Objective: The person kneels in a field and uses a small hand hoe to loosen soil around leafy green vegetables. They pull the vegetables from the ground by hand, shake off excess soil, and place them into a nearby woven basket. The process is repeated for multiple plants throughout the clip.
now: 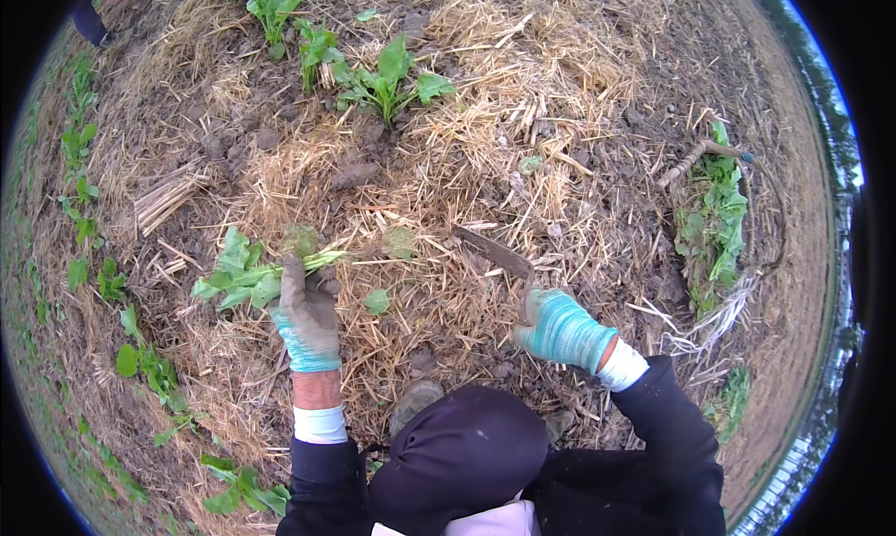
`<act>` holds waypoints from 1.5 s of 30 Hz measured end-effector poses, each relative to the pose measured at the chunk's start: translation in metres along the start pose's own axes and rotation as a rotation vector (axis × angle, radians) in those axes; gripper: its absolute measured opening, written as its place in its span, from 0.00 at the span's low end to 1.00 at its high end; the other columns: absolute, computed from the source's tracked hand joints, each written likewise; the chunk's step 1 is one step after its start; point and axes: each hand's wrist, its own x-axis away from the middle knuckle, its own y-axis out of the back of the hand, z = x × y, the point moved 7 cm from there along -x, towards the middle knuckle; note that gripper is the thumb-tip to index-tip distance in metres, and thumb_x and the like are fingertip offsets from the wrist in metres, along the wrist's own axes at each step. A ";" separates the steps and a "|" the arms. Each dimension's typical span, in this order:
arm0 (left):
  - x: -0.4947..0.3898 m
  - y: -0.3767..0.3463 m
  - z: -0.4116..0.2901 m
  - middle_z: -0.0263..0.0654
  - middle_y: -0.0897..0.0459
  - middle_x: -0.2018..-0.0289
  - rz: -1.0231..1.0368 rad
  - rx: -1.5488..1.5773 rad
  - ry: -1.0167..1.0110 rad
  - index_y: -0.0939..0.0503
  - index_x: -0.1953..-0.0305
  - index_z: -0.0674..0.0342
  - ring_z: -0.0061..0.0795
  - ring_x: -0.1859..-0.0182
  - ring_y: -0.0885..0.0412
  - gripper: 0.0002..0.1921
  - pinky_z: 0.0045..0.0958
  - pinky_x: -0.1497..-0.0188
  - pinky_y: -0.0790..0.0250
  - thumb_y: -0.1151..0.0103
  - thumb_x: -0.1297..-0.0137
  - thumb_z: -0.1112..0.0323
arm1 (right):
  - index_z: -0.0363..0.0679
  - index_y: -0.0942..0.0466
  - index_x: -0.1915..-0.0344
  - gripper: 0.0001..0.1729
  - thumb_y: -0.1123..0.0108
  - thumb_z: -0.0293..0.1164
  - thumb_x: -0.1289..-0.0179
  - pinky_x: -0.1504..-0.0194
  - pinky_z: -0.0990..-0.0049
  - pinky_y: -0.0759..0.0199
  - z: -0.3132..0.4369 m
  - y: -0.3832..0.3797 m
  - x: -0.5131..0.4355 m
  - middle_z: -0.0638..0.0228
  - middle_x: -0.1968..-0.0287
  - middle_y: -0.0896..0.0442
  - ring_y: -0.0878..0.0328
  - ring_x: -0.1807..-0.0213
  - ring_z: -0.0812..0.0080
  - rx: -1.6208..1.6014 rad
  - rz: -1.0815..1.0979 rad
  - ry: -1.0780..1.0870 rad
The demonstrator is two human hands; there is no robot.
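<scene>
My left hand (pixel 306 315), in a soiled teal and grey knit glove, is closed around the stems of a cut leafy green plant (pixel 241 273); its leaves point left and its pale stems right. In my right hand (pixel 563 328), gloved in teal, is a small hand tool with a narrow, rusty metal blade (pixel 493 251) that points up and left over the straw. The grip of the tool is mostly hidden by the glove. Loose leaves (pixel 376 301) lie on the ground between my hands.
Leafy plants (pixel 387 81) grow ahead in straw-covered soil, and further rows (pixel 80 165) run along the left. At the right, a basket or bag with a curved wooden handle (pixel 700 154) holds greens (pixel 724 207). A person's leg (pixel 89 19) shows at the upper left.
</scene>
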 end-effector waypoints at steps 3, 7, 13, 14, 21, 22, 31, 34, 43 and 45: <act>0.003 0.004 -0.025 0.31 0.22 0.60 0.012 -0.215 -0.069 0.26 0.48 0.59 0.21 0.64 0.26 0.17 0.22 0.65 0.34 0.47 0.33 0.56 | 0.33 0.29 0.79 0.15 0.43 0.34 0.48 0.77 0.64 0.33 -0.009 0.041 0.029 0.55 0.83 0.28 0.26 0.79 0.58 0.081 0.113 -0.161; 0.008 0.022 -0.046 0.35 0.20 0.62 -0.171 -0.208 -0.068 0.26 0.51 0.58 0.21 0.69 0.25 0.14 0.20 0.73 0.35 0.42 0.36 0.62 | 0.31 0.25 0.77 0.17 0.45 0.37 0.49 0.70 0.65 0.29 -0.035 0.026 -0.001 0.53 0.80 0.23 0.26 0.79 0.55 -0.207 0.336 -0.643; -0.015 -0.067 0.032 0.33 0.21 0.64 0.201 -0.006 0.044 0.25 0.54 0.60 0.25 0.68 0.22 0.12 0.23 0.76 0.30 0.43 0.36 0.64 | 0.29 0.23 0.72 0.21 0.46 0.40 0.50 0.59 0.63 0.27 -0.046 -0.068 -0.066 0.43 0.71 0.21 0.21 0.64 0.50 -0.170 0.076 -0.389; -0.021 -0.072 0.039 0.31 0.21 0.64 0.163 0.023 0.072 0.25 0.55 0.59 0.23 0.68 0.24 0.11 0.23 0.73 0.31 0.43 0.36 0.63 | 0.28 0.23 0.72 0.21 0.46 0.40 0.50 0.59 0.62 0.27 -0.051 -0.067 -0.061 0.43 0.71 0.21 0.21 0.63 0.49 -0.233 0.007 -0.314; -0.041 -0.072 0.022 0.33 0.21 0.63 0.290 -0.026 0.058 0.26 0.53 0.57 0.25 0.67 0.22 0.11 0.24 0.73 0.27 0.45 0.35 0.63 | 0.31 0.24 0.76 0.18 0.45 0.38 0.51 0.61 0.60 0.28 -0.011 -0.006 -0.004 0.44 0.76 0.24 0.22 0.68 0.49 -0.287 0.037 -0.306; -0.044 -0.061 0.011 0.32 0.20 0.63 0.234 -0.085 0.071 0.26 0.53 0.59 0.23 0.66 0.22 0.12 0.22 0.72 0.28 0.45 0.34 0.62 | 0.31 0.24 0.76 0.18 0.45 0.38 0.52 0.62 0.60 0.28 -0.013 0.007 -0.004 0.44 0.76 0.23 0.22 0.68 0.49 -0.221 0.069 -0.386; -0.042 -0.131 0.044 0.35 0.20 0.67 0.436 -0.112 0.213 0.24 0.56 0.61 0.23 0.70 0.21 0.10 0.22 0.76 0.28 0.44 0.35 0.65 | 0.26 0.24 0.73 0.22 0.44 0.40 0.51 0.67 0.65 0.29 -0.049 -0.056 -0.071 0.47 0.79 0.24 0.24 0.74 0.56 -0.389 0.145 -0.393; -0.038 -0.156 0.065 0.34 0.19 0.67 0.579 -0.192 0.369 0.25 0.56 0.61 0.25 0.71 0.20 0.09 0.24 0.77 0.26 0.43 0.37 0.68 | 0.28 0.23 0.72 0.22 0.43 0.41 0.52 0.66 0.65 0.29 -0.060 -0.059 -0.075 0.48 0.76 0.22 0.23 0.72 0.57 -0.219 0.193 -0.316; -0.060 -0.158 0.110 0.37 0.21 0.57 0.600 -0.333 0.499 0.27 0.49 0.60 0.29 0.57 0.21 0.13 0.28 0.59 0.22 0.48 0.33 0.65 | 0.31 0.20 0.69 0.20 0.45 0.39 0.52 0.55 0.64 0.28 -0.037 -0.059 -0.082 0.42 0.64 0.21 0.21 0.59 0.49 -0.151 0.047 -0.151; -0.066 -0.158 0.113 0.36 0.21 0.58 0.557 -0.439 0.432 0.27 0.50 0.61 0.29 0.60 0.20 0.13 0.27 0.63 0.22 0.47 0.34 0.66 | 0.31 0.21 0.67 0.20 0.47 0.39 0.49 0.56 0.64 0.28 -0.044 -0.072 -0.073 0.42 0.65 0.21 0.21 0.60 0.51 -0.185 0.219 -0.260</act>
